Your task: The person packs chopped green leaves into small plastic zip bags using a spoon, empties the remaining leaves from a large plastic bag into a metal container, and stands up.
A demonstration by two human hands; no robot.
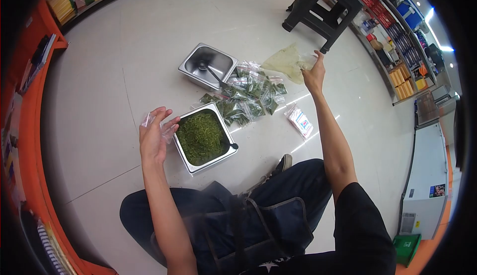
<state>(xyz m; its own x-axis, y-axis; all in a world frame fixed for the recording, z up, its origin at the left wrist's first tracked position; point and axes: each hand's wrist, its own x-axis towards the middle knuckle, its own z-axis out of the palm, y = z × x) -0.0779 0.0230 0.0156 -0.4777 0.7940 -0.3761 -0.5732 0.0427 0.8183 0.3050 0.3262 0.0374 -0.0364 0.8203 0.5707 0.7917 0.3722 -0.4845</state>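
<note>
My left hand (155,138) is at the left edge of a steel container (211,164) of shredded green leaves (201,138), its fingers curled on a small clear plastic bag (168,128). A dark handle end shows at that container's right corner. Farther right and up, my right hand (314,73) pinches a larger yellowish translucent bag (288,61), which hangs out to the left. Between the hands lies a pile of filled zip bags (248,93) beside a second steel container (206,58) with a ladle in it. A pack of small bags (299,121) lies below my right hand.
A black stool (325,6) stands on the tiled floor at the upper right. Orange shelving (37,140) runs down the left side, and stocked shelves (392,41) line the right. A white freezer (425,175) and a green bin (407,249) are at the lower right.
</note>
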